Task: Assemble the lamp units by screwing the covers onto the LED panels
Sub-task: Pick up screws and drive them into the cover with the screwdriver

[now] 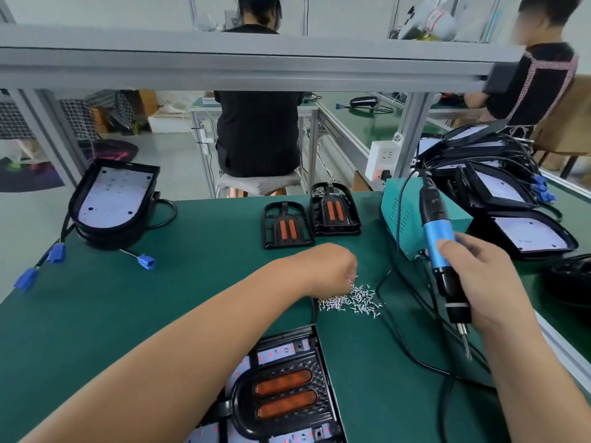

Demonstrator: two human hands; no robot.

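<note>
A grey aluminium rail [224, 65] crosses above the green-topped workbench [144, 298], with pale floor [172, 155] and another green bench [348, 123] beyond.

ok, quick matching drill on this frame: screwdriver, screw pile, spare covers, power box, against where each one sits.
Things:
1. screwdriver
2. screw pile
3. spare covers
4. power box

Places:
A. far edge of the green mat, side by side
B. gripped by the right hand
C. at the left hand fingertips
D. right of the covers, behind the screwdriver

Pairs: 1-B, 2-C, 3-A, 4-D
</note>
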